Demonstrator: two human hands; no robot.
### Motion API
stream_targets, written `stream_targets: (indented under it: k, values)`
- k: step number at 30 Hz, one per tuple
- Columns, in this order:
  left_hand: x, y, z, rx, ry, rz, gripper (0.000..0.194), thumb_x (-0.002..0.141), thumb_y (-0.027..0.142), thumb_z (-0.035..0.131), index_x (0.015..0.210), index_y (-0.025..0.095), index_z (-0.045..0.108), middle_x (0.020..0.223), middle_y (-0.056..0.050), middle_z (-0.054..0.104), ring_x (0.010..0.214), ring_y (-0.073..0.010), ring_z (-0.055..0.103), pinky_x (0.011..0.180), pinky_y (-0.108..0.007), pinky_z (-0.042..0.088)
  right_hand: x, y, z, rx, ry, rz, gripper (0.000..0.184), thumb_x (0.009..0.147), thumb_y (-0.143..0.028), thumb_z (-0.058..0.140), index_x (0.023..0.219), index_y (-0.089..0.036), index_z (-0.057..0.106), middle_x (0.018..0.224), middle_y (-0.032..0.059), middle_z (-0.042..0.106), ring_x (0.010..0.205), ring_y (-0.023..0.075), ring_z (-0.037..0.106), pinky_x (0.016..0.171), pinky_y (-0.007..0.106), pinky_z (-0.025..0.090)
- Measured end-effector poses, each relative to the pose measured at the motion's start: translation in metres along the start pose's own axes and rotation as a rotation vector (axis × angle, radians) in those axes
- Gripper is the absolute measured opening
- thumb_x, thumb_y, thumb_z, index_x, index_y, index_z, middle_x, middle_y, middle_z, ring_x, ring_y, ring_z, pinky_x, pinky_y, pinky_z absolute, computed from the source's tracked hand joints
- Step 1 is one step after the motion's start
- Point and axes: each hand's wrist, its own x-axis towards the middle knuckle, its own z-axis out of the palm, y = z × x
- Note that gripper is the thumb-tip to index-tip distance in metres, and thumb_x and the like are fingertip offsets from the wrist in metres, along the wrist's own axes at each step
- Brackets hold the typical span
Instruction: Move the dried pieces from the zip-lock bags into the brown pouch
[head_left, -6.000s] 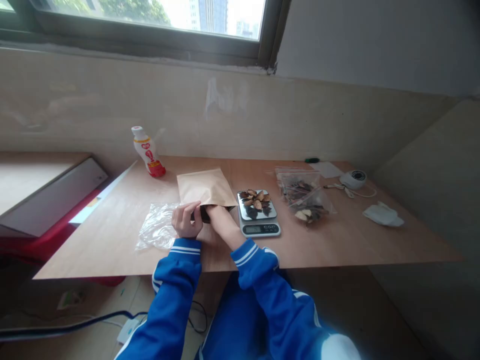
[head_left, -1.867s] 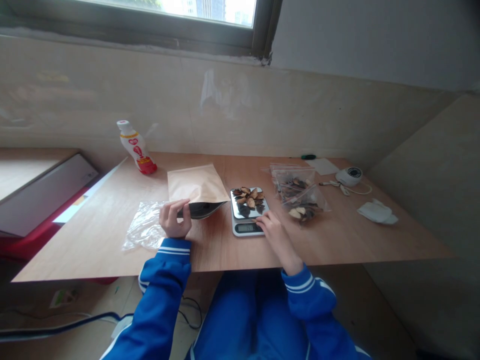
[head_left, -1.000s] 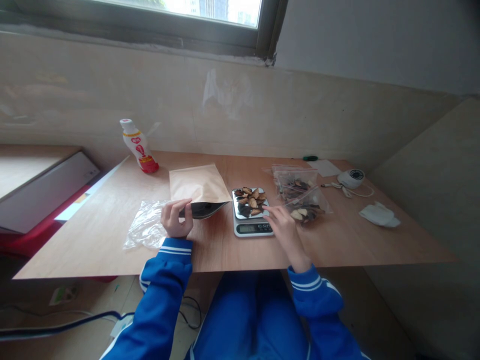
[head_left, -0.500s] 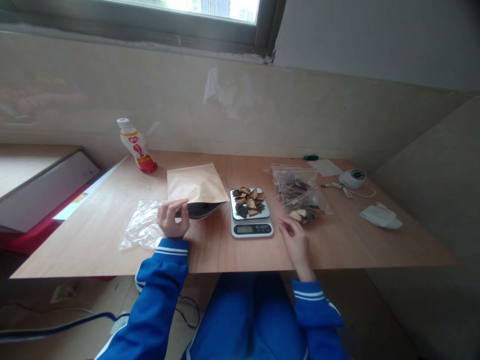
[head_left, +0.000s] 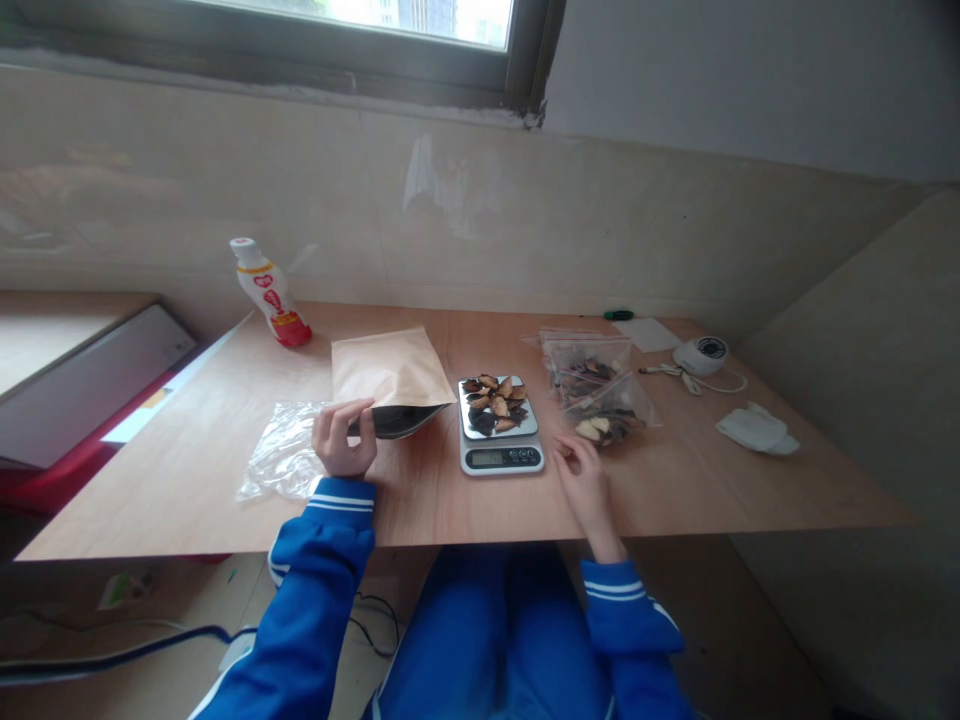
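A brown kraft paper bag (head_left: 390, 365) lies on the table with its dark mouth towards me. My left hand (head_left: 345, 438) pinches the near edge of that mouth, holding it partly apart. Right of the bag stands a small kitchen scale (head_left: 501, 458), its display lit but unreadable to me. Several dried brown slices (head_left: 499, 404), perhaps mushroom, are heaped on its plate. Just right of the scale, my right hand (head_left: 583, 485) rests low over the table, fingers loosely curled, thumb and fingertips slightly apart, with nothing visible in them.
Zip bags (head_left: 592, 375) of dried pieces lie behind my right hand. A crumpled clear plastic bag (head_left: 277, 455) is under my left wrist. Further off are a bottle (head_left: 274, 300), a white camera (head_left: 699, 354) with cable, a white crumpled tissue (head_left: 757, 430) and a paper sheet (head_left: 649, 335).
The whole view has shifted very slightly. Both hands, the paper bag and the slices on the scale keep practically the same places.
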Motion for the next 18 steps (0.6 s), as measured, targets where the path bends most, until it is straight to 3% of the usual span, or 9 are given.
stream_targets:
  k: [7, 18]
  values:
    - [-0.0015, -0.0018, 0.0006, -0.028, 0.015, 0.038, 0.012, 0.082, 0.021, 0.058, 0.091, 0.02, 0.065, 0.082, -0.007, 0.068, 0.077, -0.019, 0.063, 0.07, -0.032, 0.049, -0.0006, -0.0018, -0.0007, -0.016, -0.025, 0.002, 0.024, 0.086, -0.023, 0.051, 0.105, -0.018, 0.065, 0.107, 0.0123, 0.062, 0.102, 0.0251, 0.059, 0.092, 0.045, 0.049]
    - [-0.001, -0.0007, 0.0013, -0.076, 0.031, -0.014, 0.012, 0.083, 0.022, 0.06, 0.092, 0.019, 0.067, 0.086, -0.007, 0.069, 0.08, -0.0183, 0.063, 0.074, -0.031, 0.049, -0.0005, -0.0006, 0.0011, -0.048, -0.019, -0.04, 0.025, 0.088, -0.023, 0.048, 0.106, -0.016, 0.063, 0.106, 0.0131, 0.063, 0.102, 0.0252, 0.06, 0.092, 0.046, 0.049]
